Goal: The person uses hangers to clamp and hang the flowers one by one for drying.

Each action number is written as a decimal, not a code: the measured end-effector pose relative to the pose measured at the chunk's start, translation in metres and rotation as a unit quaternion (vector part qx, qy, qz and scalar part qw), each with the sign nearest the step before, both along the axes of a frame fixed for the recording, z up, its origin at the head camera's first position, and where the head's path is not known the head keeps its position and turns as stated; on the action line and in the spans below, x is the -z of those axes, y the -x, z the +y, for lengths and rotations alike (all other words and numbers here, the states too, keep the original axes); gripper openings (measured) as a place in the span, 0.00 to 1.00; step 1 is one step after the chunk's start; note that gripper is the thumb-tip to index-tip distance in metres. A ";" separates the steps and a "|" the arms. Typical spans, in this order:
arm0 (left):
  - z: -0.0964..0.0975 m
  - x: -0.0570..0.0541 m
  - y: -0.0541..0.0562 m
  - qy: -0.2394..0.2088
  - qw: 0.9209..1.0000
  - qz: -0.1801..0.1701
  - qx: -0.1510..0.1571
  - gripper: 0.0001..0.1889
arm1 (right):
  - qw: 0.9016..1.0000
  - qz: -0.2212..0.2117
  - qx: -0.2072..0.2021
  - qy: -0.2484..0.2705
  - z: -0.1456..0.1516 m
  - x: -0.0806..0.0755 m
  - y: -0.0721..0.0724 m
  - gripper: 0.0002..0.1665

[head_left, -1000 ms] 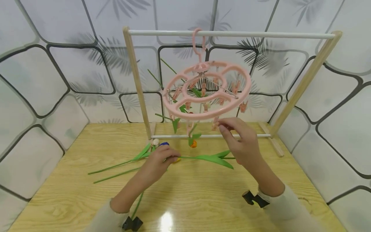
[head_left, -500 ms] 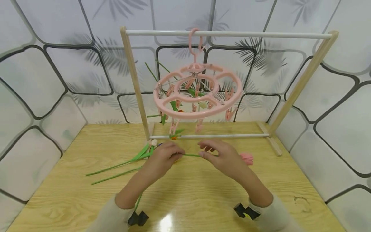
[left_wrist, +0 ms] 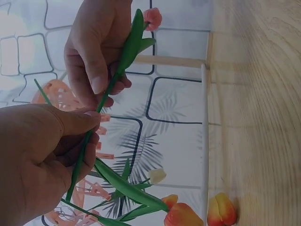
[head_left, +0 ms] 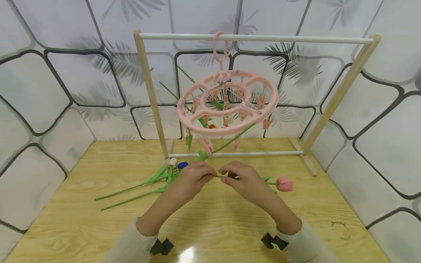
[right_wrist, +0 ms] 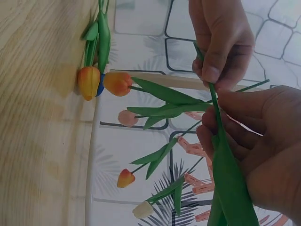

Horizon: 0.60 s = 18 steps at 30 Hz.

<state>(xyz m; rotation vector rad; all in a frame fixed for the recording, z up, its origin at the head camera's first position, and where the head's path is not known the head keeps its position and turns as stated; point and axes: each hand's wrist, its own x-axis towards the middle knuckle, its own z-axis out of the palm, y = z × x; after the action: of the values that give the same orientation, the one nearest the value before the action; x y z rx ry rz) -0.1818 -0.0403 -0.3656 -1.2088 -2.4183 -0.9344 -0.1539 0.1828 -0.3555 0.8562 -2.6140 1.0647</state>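
In the head view my left hand [head_left: 194, 177] and right hand [head_left: 245, 179] meet over the table, both pinching the green stem of one artificial pink tulip [head_left: 284, 184]. Its flower points right, beyond my right hand. The left wrist view shows the stem [left_wrist: 110, 87] running through both hands' fingers, with the leaves [left_wrist: 131, 42] just past my right fingers. Above the hands hangs a round pink clip hanger [head_left: 227, 129]. Several tulips hang from its pink clips, including a white one [right_wrist: 143, 210] and an orange one [right_wrist: 126, 178] in the right wrist view.
The hanger hooks on the white top bar [head_left: 279, 38] of a wooden-sided rack [head_left: 342, 95]. Left of the hands lie more tulips, among them a blue one [head_left: 182, 165] and a white one [head_left: 173, 162]. A patterned wall [head_left: 98, 80] stands behind.
My right hand has come down from a clip at the hanger's front rim and taken hold of the pink tulip's stem. My left hand has shifted slightly right. The hanger has swung and turned.
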 end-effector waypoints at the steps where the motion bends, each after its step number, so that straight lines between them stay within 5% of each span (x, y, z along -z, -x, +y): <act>1: 0.000 0.000 0.000 0.002 1.000 0.003 0.000 0.07 | 1.000 -0.003 0.001 0.000 -0.001 0.000 0.000 0.12; 13: 0.003 0.003 -0.001 -0.017 0.998 0.057 0.014 0.08 | 1.000 -0.003 -0.008 -0.017 -0.001 0.002 0.000 0.11; 18: 0.001 0.000 -0.004 -0.065 0.992 0.103 0.035 0.09 | 0.999 -0.012 -0.019 -0.026 0.001 -0.002 -0.001 0.13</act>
<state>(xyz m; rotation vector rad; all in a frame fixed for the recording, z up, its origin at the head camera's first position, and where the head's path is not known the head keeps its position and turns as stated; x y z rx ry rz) -0.1774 -0.0392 -0.3656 -1.2825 -2.1335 -0.9209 -0.1532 0.1839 -0.3538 0.9134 -2.6667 1.0265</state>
